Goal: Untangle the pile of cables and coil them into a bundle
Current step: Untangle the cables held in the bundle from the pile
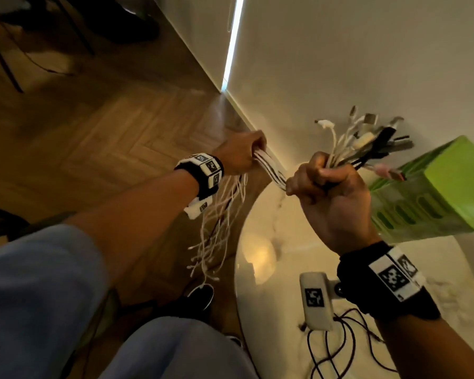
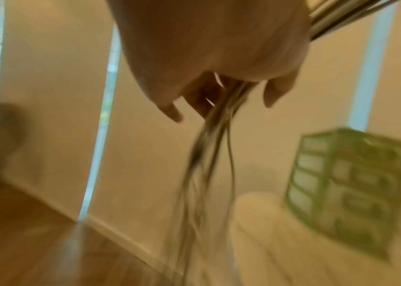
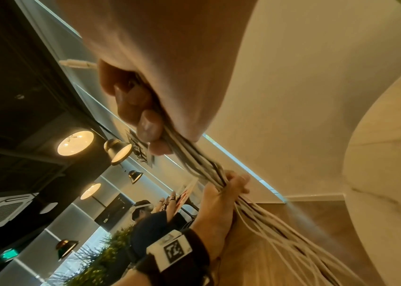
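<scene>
A bunch of white and black cables (image 1: pixel 271 172) stretches taut between my two hands above the table's left edge. My right hand (image 1: pixel 326 184) grips the bunch in a fist, with the plug ends (image 1: pixel 367 138) fanning out above it. My left hand (image 1: pixel 244 154) holds the same bunch further left, fingers curled round it, and the loose tails (image 1: pixel 219 231) hang down toward the floor. In the right wrist view the cables (image 3: pixel 194 160) run from my right fingers (image 3: pixel 145 123) down to my left hand (image 3: pixel 228 185). In the blurred left wrist view the strands (image 2: pixel 209 154) drop below my left hand (image 2: pixel 218 58).
A green slotted plastic basket (image 1: pixel 433 192) stands on the white marble table (image 1: pixel 285 247) at the right. A thin black cord (image 1: pixel 337 354) lies on the table near my right wrist. Wooden floor and a cream wall lie to the left and behind.
</scene>
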A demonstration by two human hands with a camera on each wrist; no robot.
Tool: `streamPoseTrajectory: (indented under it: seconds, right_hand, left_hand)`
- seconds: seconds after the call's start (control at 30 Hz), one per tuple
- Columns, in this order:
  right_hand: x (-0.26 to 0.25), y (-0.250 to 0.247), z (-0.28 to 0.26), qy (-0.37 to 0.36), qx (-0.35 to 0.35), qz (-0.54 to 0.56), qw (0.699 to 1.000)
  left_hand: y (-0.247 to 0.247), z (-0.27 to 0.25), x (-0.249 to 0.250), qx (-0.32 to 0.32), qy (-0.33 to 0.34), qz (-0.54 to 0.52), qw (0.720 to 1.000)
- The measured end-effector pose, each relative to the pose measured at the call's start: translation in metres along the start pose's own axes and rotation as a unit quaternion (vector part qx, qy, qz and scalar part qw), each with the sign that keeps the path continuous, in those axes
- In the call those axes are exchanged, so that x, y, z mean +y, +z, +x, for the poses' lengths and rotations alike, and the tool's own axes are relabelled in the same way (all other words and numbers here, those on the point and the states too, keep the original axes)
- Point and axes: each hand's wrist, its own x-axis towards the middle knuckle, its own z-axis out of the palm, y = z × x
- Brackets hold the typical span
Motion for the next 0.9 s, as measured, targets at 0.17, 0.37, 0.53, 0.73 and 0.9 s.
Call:
streamPoseTrajectory:
  seconds: [0.17,0.37,0.53,0.73,0.9]
  right_hand:
    - [-0.023,0.023,0.005,-0.061,-0.012,0.013,0.998]
    - [-0.049,0.01,0.017,-0.021,0.041,-0.073,0.996]
    - [-0.05,-0.004,0.025,0.019,0.088,-0.131,0.987]
    - [-0.028,-0.009,0.027,0.014,0.13,-0.151,0.98]
    - [-0.021,-0.02,0.012,0.031,0.136,-0.176,0.974]
  left_hand:
    - [0.036,-0.015,-0.054,0.098,-0.1,-0.101,0.985]
    - [0.032,-0.072,-0.042,-0.343,-0.146,-0.086,0.924]
    - [0.032,-0.078,-0.046,-0.292,-0.177,-0.028,0.939]
    - [0.058,-0.084,-0.059,-0.162,-0.155,0.047,0.973]
    - [0.055,-0.101,-0.04,-0.323,-0.093,-0.013,0.942]
